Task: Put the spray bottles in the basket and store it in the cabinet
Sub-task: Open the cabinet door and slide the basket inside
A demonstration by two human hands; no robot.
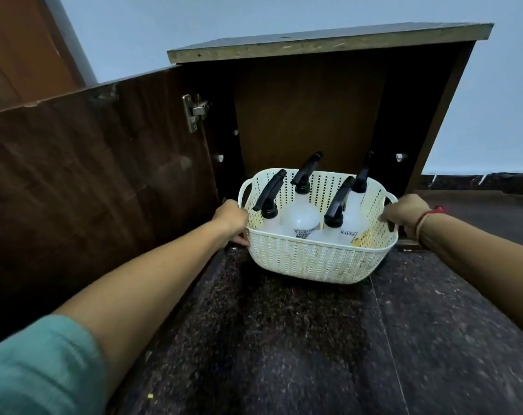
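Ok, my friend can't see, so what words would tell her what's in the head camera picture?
Two bare hands, left hand and right hand, hold a white basket by its sides at the mouth of an open wooden cabinet. Four spray bottles with black tops stand inside the basket, above a dark speckled floor.

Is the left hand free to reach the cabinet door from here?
Probably not yet: the left hand grips the basket's left side, sharing its load with the right hand. The open door is right beside it, unobstructed.
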